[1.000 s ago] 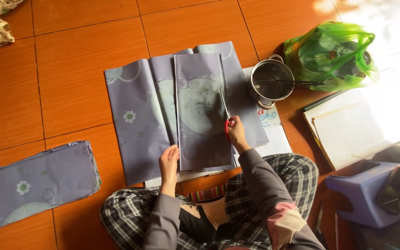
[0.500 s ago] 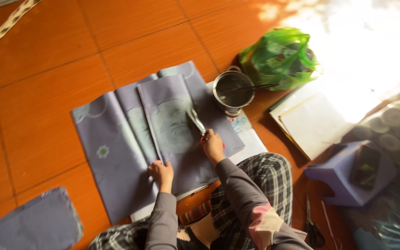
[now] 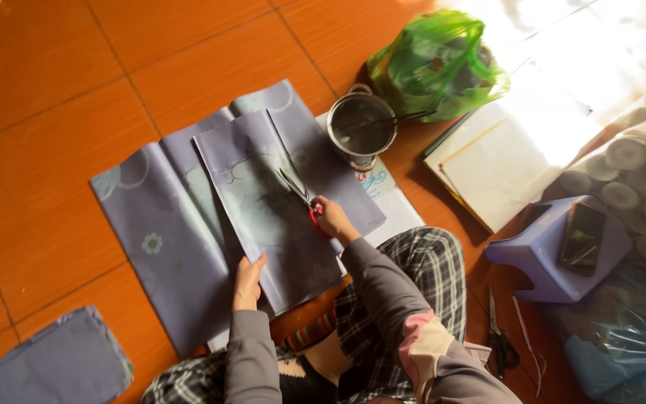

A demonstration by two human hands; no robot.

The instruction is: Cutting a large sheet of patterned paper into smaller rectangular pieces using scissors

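My left hand (image 3: 247, 278) pins the purple sheet (image 3: 263, 209) flat on the floor while my right-hand fingers (image 3: 330, 217) grip red-handled scissors (image 3: 299, 196).

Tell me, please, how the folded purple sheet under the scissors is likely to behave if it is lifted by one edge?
The purple sheet will probably droop, since it looks thin and lies flat on the floor. It seems light, so a push may slide it over the smooth tiles. The left hand on its near edge suggests it shifts easily while the right hand holds the scissors.
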